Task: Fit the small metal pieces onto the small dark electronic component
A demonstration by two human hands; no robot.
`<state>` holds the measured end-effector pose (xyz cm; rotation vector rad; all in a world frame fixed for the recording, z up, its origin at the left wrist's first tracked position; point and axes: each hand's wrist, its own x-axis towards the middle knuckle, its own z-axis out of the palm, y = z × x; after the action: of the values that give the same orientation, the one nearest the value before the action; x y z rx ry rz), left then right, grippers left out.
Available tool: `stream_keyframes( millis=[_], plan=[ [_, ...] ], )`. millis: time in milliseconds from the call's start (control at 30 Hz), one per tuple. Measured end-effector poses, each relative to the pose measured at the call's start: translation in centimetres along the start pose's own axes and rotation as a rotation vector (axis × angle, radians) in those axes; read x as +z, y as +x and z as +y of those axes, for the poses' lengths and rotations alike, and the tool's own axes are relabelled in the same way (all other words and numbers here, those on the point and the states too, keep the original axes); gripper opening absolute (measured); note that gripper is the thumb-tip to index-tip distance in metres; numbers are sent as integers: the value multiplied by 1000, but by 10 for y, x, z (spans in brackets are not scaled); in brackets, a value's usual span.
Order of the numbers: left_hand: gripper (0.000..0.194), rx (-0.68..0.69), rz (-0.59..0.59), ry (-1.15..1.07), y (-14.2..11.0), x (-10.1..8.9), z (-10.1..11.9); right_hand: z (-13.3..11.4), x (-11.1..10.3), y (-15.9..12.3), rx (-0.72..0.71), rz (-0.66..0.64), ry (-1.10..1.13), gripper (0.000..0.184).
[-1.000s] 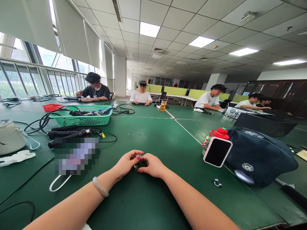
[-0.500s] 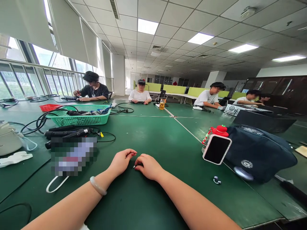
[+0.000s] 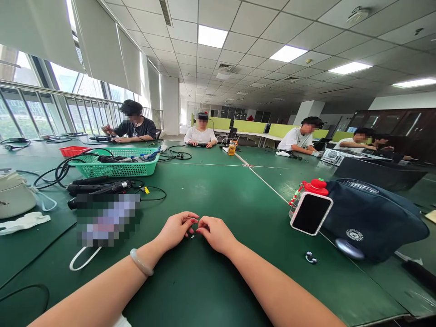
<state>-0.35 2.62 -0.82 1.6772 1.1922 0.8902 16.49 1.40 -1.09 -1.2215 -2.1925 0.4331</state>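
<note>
Close together over the middle of the green table (image 3: 204, 281), my two hands meet at the fingertips. My left hand (image 3: 177, 229), with a pale bangle (image 3: 141, 262) on the wrist, is closed in a pinch. My right hand (image 3: 215, 232) is closed too, its thumb and fingers bent towards the left fingertips. Just below the fingertips shows a tiny whitish thing (image 3: 192, 235), too small to name. Whatever the fingers hold is mostly hidden by them.
Left are a green basket (image 3: 117, 170), black handled tools (image 3: 102, 187), cables and a blurred-out packet (image 3: 109, 222). Right are a small shiny clip-like piece (image 3: 310, 257), a phone (image 3: 311, 213) against a red-capped bottle (image 3: 316, 186), and a dark bag (image 3: 374, 218). Several people sit around.
My hands have come closer, fingertips now meeting. The tiny whitish thing, earlier at my right fingertips, now shows below the left ones. The view has shifted slightly.
</note>
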Motion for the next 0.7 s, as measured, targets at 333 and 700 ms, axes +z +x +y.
stream_keyframes(
  millis=[333, 700],
  plan=[
    [33, 21, -31, -46, 1, 0, -1, -2, 2, 0, 7, 32, 114, 17],
    [38, 61, -8, 74, -1, -2, -1, 1, 0, -2, 159, -69, 364, 15]
  ],
)
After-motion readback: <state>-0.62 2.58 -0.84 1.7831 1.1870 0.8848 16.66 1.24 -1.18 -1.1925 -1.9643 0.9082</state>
